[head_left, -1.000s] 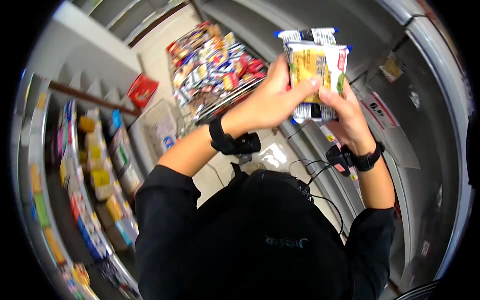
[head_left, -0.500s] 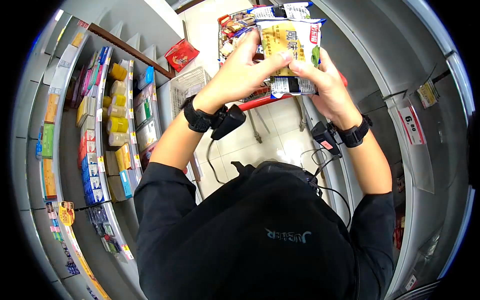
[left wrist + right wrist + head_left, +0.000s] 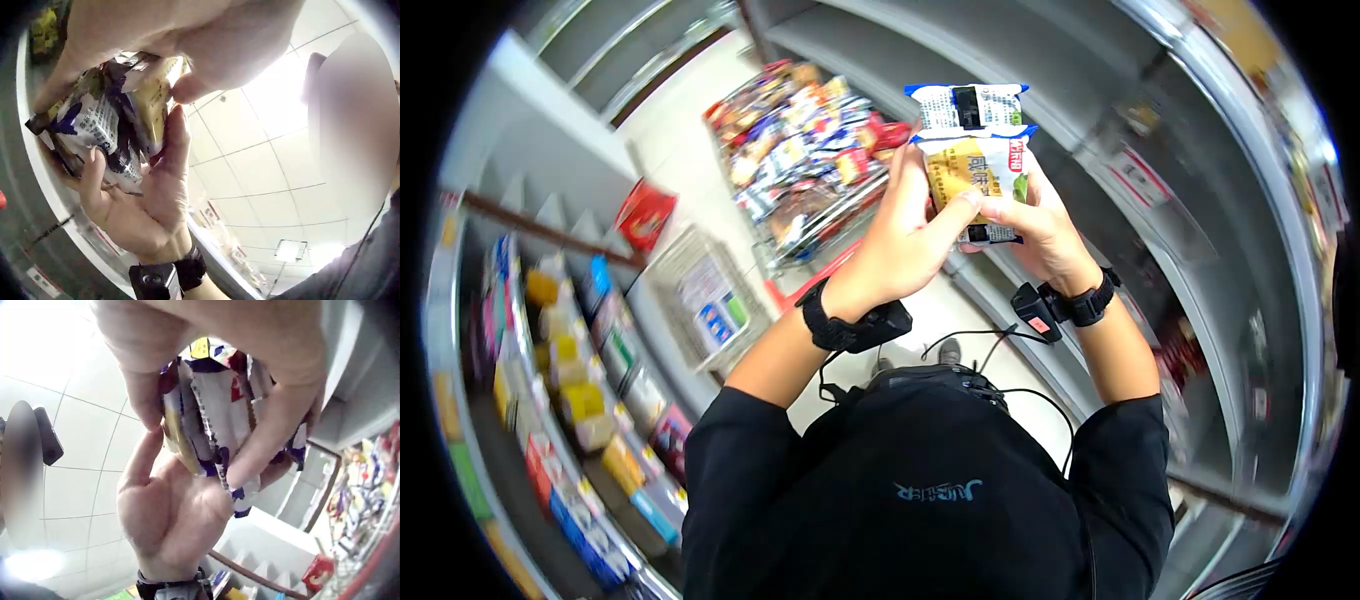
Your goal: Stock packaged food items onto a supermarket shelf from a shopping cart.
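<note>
A yellow and white packet (image 3: 970, 172) lies on top of a blue-edged white and black packet (image 3: 970, 106) in the head view. My left hand (image 3: 908, 232) grips the stack from its left side, and my right hand (image 3: 1045, 222) grips it from the right, both thumbs lying on the yellow packet. From the left wrist view, several packets (image 3: 97, 122) are bunched between the two hands, with right-hand fingers curled against them. White packets (image 3: 219, 403) stand side by side between the hands in the right wrist view; their exact number is hard to tell.
A cart full of packaged snacks (image 3: 800, 140) stands ahead on the left. Beside it are a light basket (image 3: 700, 290) and a red bag (image 3: 644, 214). Stocked shelves (image 3: 580, 400) run down the left; grey shelving (image 3: 1100, 90) with price tags curves along the right.
The camera view has swung, so cart and shelves appear shifted. Both hands, still gripping the packets, now sit lower in the view than half a second ago, with more of the rear packet showing.
</note>
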Demonstrator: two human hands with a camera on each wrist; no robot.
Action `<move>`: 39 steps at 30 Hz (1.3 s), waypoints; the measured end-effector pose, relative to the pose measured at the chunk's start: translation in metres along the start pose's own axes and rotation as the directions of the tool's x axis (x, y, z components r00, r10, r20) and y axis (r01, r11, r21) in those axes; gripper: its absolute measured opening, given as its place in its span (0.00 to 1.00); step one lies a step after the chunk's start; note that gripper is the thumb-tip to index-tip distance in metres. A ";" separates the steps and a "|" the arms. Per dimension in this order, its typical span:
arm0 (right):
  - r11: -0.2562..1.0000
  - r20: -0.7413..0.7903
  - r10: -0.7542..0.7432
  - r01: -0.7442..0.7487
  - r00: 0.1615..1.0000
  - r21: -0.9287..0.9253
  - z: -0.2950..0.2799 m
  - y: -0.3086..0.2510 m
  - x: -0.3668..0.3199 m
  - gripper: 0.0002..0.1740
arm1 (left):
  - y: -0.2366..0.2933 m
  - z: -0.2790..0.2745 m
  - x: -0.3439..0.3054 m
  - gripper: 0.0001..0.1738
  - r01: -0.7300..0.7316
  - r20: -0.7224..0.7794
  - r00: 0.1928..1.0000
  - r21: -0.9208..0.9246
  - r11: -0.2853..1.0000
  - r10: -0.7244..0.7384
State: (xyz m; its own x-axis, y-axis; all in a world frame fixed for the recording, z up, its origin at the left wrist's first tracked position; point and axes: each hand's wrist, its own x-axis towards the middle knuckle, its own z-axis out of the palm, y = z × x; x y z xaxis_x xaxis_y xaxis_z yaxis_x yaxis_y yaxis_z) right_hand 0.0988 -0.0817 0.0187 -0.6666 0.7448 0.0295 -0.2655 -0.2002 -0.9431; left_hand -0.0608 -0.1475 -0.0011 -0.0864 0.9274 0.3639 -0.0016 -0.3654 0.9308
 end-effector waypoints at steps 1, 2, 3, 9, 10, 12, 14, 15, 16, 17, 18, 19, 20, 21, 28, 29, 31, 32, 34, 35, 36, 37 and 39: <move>0.996 -0.054 -0.050 0.046 0.997 -0.072 -0.011 -0.010 -0.011 0.42 | 0.000 0.013 0.005 0.29 -0.005 0.043 0.999 -0.032 0.999 0.006; 0.992 -0.087 -0.070 0.060 0.994 -0.114 -0.022 -0.021 -0.022 0.42 | 0.008 0.031 0.009 0.30 0.053 0.029 0.998 -0.211 0.976 -0.048; 0.985 -0.112 -0.090 0.072 0.990 -0.158 -0.033 -0.035 -0.035 0.41 | 0.008 0.043 0.015 0.30 0.048 0.068 0.997 -0.239 0.970 -0.033; 0.846 -0.318 -0.222 0.020 0.922 -0.533 -0.100 -0.113 -0.097 0.44 | 0.012 0.133 0.075 0.44 -0.064 0.325 0.934 -0.256 0.965 0.148; 0.842 -0.367 -0.199 -0.032 0.909 -0.538 -0.118 -0.124 -0.103 0.46 | 0.007 0.152 0.087 0.53 -0.158 0.299 0.934 -0.141 0.977 0.194; 0.803 -0.399 -0.218 -0.069 0.891 -0.593 -0.155 -0.139 -0.107 0.48 | 0.002 0.181 0.107 0.61 -0.140 0.274 0.948 -0.101 0.985 0.163; 0.795 -0.437 -0.173 -0.137 0.883 -0.591 -0.189 -0.151 -0.109 0.50 | -0.008 0.210 0.130 0.64 -0.118 0.266 0.953 -0.110 0.987 0.144; 0.797 -0.445 -0.151 -0.158 0.883 -0.583 -0.198 -0.156 -0.108 0.51 | -0.011 0.221 0.142 0.60 -0.164 0.297 0.936 -0.101 0.981 0.187; 0.784 -0.476 -0.118 -0.213 0.871 -0.584 -0.204 -0.164 -0.109 0.51 | -0.014 0.230 0.151 0.57 -0.174 0.320 0.931 -0.032 0.984 0.176; 0.770 -0.504 -0.087 -0.263 0.859 -0.581 -0.209 -0.170 -0.108 0.51 | -0.018 0.235 0.160 0.54 -0.188 0.343 0.925 0.042 0.981 0.163; 0.752 -0.542 -0.055 -0.322 0.839 -0.574 -0.217 -0.173 -0.106 0.51 | -0.020 0.239 0.168 0.50 -0.243 0.331 0.925 0.145 0.959 0.185; 0.753 -0.539 -0.047 -0.324 0.841 -0.572 -0.220 -0.176 -0.104 0.51 | -0.021 0.239 0.171 0.52 -0.215 0.333 0.934 0.244 0.946 0.127; 0.731 -0.519 -0.025 -0.338 0.854 -0.593 -0.224 -0.177 -0.100 0.54 | -0.022 0.240 0.175 0.53 -0.260 0.311 0.940 0.384 0.886 0.141; 0.708 -0.497 -0.004 -0.349 0.868 -0.614 -0.231 -0.178 -0.097 0.57 | -0.023 0.241 0.179 0.55 -0.295 0.292 0.943 0.517 0.803 0.158; 0.690 -0.433 0.028 -0.331 0.901 -0.643 -0.270 -0.184 -0.057 0.58 | -0.042 0.242 0.215 0.50 -0.276 0.198 0.961 0.634 0.722 0.194; 0.661 -0.418 0.045 -0.340 0.907 -0.668 -0.275 -0.187 -0.049 0.57 | -0.044 0.241 0.222 0.50 -0.279 0.197 0.960 0.634 0.721 0.198; 0.629 -0.432 0.009 -0.340 0.902 -0.699 -0.286 -0.181 -0.033 0.57 | -0.047 0.238 0.234 0.46 -0.234 0.227 0.969 0.732 0.640 0.095; 0.605 -0.432 -0.004 -0.342 0.902 -0.719 -0.291 -0.179 -0.026 0.57 | -0.050 0.238 0.240 0.43 -0.230 0.234 0.969 0.758 0.611 0.074; 0.566 -0.441 -0.016 -0.355 0.898 -0.744 -0.301 -0.173 -0.010 0.57 | -0.056 0.240 0.247 0.42 -0.251 0.230 0.967 0.810 0.531 0.107; 0.551 -0.445 -0.045 -0.349 0.895 -0.758 -0.305 -0.171 -0.005 0.58 | -0.058 0.240 0.250 0.41 -0.260 0.222 0.966 0.858 0.444 0.137; 0.547 -0.439 -0.004 -0.365 0.899 -0.753 -0.300 -0.174 -0.004 0.58 | -0.056 0.239 0.246 0.38 -0.312 0.237 0.939 0.892 0.326 0.248; 0.541 -0.432 0.038 -0.382 0.901 -0.750 -0.296 -0.178 0.000 0.57 | -0.056 0.237 0.248 0.35 -0.351 0.289 0.925 0.898 0.266 0.246; 0.425 -0.423 0.033 -0.396 0.906 -0.814 -0.309 -0.172 0.013 0.58 | -0.058 0.236 0.259 0.34 -0.315 0.324 0.946 0.912 0.262 0.008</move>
State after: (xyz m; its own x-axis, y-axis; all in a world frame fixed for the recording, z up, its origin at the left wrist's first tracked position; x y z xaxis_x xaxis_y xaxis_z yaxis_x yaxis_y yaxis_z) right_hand 0.3512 0.1587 0.0786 -0.3178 0.9371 -0.1442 0.7181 0.1386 -0.6820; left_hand 0.1519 0.1325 0.0468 0.2412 0.9005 0.3620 0.9356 -0.3148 0.1596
